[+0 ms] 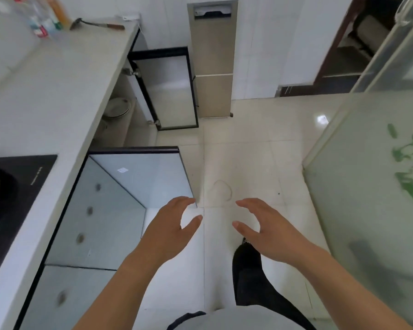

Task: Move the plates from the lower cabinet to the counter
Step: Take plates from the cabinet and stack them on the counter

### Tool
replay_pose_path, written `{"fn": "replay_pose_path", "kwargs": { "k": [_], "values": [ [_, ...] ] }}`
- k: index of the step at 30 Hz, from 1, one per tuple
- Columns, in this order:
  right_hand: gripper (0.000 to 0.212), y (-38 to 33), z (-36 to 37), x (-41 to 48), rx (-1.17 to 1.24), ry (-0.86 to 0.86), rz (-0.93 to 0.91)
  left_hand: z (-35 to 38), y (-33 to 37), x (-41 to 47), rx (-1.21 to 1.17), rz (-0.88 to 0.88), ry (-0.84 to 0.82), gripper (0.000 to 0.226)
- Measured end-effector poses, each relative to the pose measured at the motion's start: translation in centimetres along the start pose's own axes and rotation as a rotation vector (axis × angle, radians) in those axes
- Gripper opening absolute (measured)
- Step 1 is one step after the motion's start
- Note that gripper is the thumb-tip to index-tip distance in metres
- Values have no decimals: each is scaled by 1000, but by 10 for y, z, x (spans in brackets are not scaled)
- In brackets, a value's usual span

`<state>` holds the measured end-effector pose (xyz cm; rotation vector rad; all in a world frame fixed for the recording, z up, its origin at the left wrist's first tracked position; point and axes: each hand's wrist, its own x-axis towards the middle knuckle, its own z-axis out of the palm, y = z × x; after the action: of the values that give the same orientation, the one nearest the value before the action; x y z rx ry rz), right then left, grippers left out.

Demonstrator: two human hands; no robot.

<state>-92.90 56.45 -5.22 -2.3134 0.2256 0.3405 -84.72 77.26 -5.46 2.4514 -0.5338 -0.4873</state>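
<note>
Plates (pixel 117 107) wait in the far lower cabinet (pixel 119 125), both hands empty

The plates show only as a round white shape with a small reddish mark, low inside the lower cabinet under the far part of the table (pixel 65 75). The shape is blurred, so I cannot count them. The far door (pixel 169 89) of this cabinet stands open. The left hand (pixel 169 225) and the right hand (pixel 267 227) are in front of the body, well apart from the plates. Their palms face each other, the fingers are spread wide and gently curved, and they hold nothing.

Risks, as I judge them: the near door (pixel 141 177) is also open and stands out between the person and the plates, so a leg or a carried plate may knock its corner. The floor (pixel 248 151) is glossy tile with a faint ring mark (pixel 219 190), maybe dried water, so a slip is possible. Glazed plates are smooth and heavy in a stack and can slide from bare fingers. The edge of the table hangs over the cabinet mouth, where a rim may strike on the way up.

The table is white, flat and matt, like stone. Both doors are frosted glass in thin dark frames. A black glass hob (pixel 14 186) sits at the near end of the table.
</note>
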Motion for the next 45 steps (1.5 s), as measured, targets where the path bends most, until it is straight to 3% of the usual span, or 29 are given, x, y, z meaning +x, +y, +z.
{"fn": "replay_pose_path", "kwargs": {
  "k": [13, 20, 30, 39, 45],
  "values": [
    [50, 83, -171, 147, -124, 63, -9, 16, 119, 236, 46, 113, -19, 39],
    [48, 102, -217, 216, -123, 49, -36, 19, 146, 309, 34, 116, 12, 34],
    [45, 89, -251, 365, -144, -21, -95, -17, 117, 443, -37, 67, 49, 31],
    [43, 44, -306, 543, -180, -29, -116, -114, 72, 598, 33, 4, 63, 37],
    [49, 19, -310, 634, -167, -113, -174, -152, 37, 650, -4, -111, 113, 39]
  ]
}}
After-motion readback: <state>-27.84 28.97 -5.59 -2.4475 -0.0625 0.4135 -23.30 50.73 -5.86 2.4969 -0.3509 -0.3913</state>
